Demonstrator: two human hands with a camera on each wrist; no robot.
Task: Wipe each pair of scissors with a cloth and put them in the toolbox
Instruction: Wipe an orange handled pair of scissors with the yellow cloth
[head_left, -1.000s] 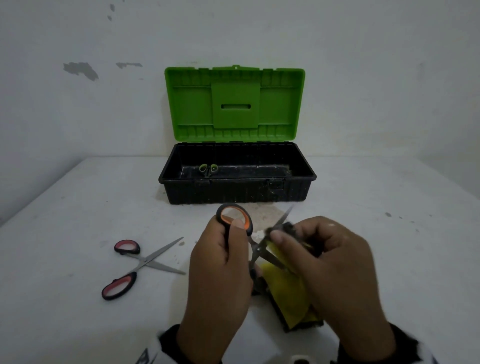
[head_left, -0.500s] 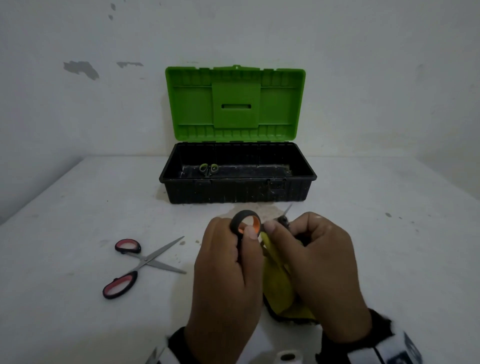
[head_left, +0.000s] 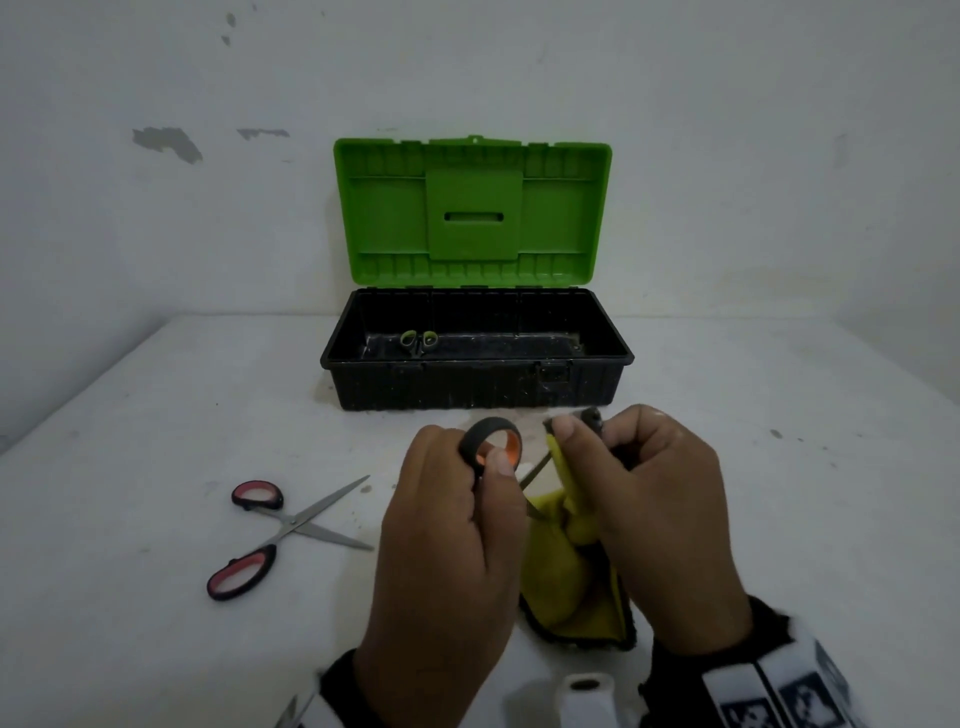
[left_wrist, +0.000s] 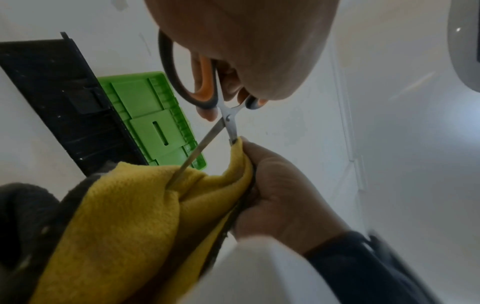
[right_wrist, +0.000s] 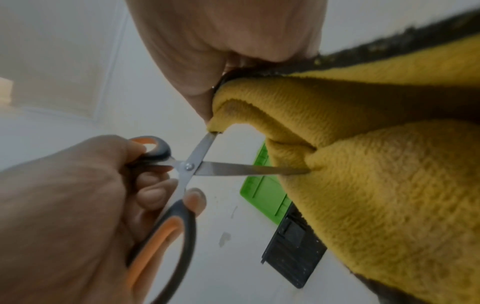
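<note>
Here the left hand (head_left: 447, 540) grips the orange-and-black scissors (right_wrist: 187, 166) by their handles, its fingers curled round both loops, in front of the toolbox (head_left: 478, 384) and above the counter (head_left: 156, 649). The blades stand spread apart. The right hand (head_left: 660, 519) pinches the yellow cloth (head_left: 566, 587) round the tip of one blade, thumb and fingers closed on the folded fabric; in the wrist views that blade runs from the pivot straight into the pinch, while the other blade points into a fold of the cloth lower down. The rest of the cloth, yellow with a dark edge, hangs beneath the right hand toward the counter. The toolbox is a black tub standing open, its green lid (head_left: 472, 213) upright against the wall behind it. Inside the tub, toward its left end, lie small scissors with green handle loops (head_left: 418, 340). To the left of the toolbox and nearer the person, a pair of red-handled scissors (head_left: 283, 530) lies on the counter with its blades open, well apart from both hands.
</note>
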